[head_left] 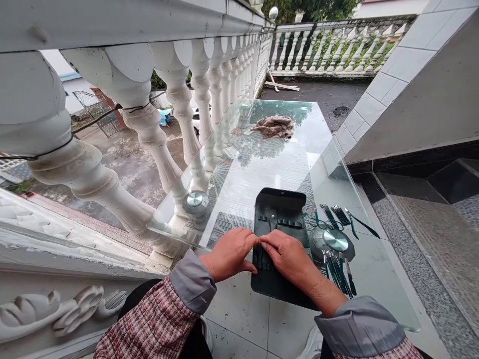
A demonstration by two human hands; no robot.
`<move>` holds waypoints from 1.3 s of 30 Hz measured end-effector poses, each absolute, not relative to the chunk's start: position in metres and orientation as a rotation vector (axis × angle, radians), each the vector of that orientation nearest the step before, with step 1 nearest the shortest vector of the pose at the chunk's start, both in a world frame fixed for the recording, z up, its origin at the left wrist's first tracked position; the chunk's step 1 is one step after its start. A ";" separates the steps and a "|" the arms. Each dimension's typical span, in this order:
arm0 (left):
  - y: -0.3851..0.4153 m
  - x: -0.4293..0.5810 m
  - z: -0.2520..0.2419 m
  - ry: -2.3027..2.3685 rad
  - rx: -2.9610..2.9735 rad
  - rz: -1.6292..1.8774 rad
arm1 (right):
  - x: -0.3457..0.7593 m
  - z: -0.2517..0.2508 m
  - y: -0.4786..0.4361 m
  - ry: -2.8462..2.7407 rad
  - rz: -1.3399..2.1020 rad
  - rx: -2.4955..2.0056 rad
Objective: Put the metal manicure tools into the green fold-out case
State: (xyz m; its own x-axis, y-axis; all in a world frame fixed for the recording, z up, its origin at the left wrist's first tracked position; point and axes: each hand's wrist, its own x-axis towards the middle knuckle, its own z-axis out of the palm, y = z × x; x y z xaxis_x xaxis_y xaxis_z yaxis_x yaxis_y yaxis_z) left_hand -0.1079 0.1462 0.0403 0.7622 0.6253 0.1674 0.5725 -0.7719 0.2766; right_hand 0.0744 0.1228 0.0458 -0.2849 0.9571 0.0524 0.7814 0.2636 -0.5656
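Outdoors, beside a white balustrade [175, 94], a person in plaid sleeves bends both hands over an open black manicure case [280, 199] at the near end of a glass table [243, 184]. The right hand [288, 259] presses thumb and forefinger together at the case's left side; the left hand [229, 253] meets it there, fingers together and thumb apart. Whether either grips anything cannot be told. The work looks far from finished: one tool [273, 216] shows in the upper loops, while most lie loose on the glass to the right, among them two nail clippers [335, 215], scissors [326, 225], cuticle nippers [354, 224] and a bundle of slim tools [338, 271]. Several loops hold nothing visible. Edges are tight: the case's lower end appears to overhang the table's near edge, the bundle's tips lie close to that edge, and the nippers' handles reach about to the right one. Room is more generous ahead, where glass stretches from the case's top to a crumpled cloth [275, 127]. To the left, more glass separates the case from a round metal disc [195, 199].
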 end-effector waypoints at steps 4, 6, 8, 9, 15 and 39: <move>0.146 -0.108 0.038 0.940 2.732 0.374 | 0.076 0.042 0.122 -2.065 0.646 -1.559; 0.147 -0.108 0.038 0.941 2.721 0.367 | 0.076 0.041 0.122 -2.055 0.654 -1.564; 0.146 -0.108 0.039 0.948 2.706 0.358 | 0.076 0.040 0.122 -2.066 0.659 -1.566; 0.146 -0.108 0.040 0.954 2.695 0.355 | 0.077 0.040 0.122 -2.068 0.663 -1.563; 0.146 -0.108 0.040 0.967 2.654 0.359 | 0.074 0.041 0.121 -2.057 0.744 -1.500; 0.145 -0.091 0.050 0.868 2.784 0.741 | 0.185 0.056 0.088 -1.809 0.561 -2.163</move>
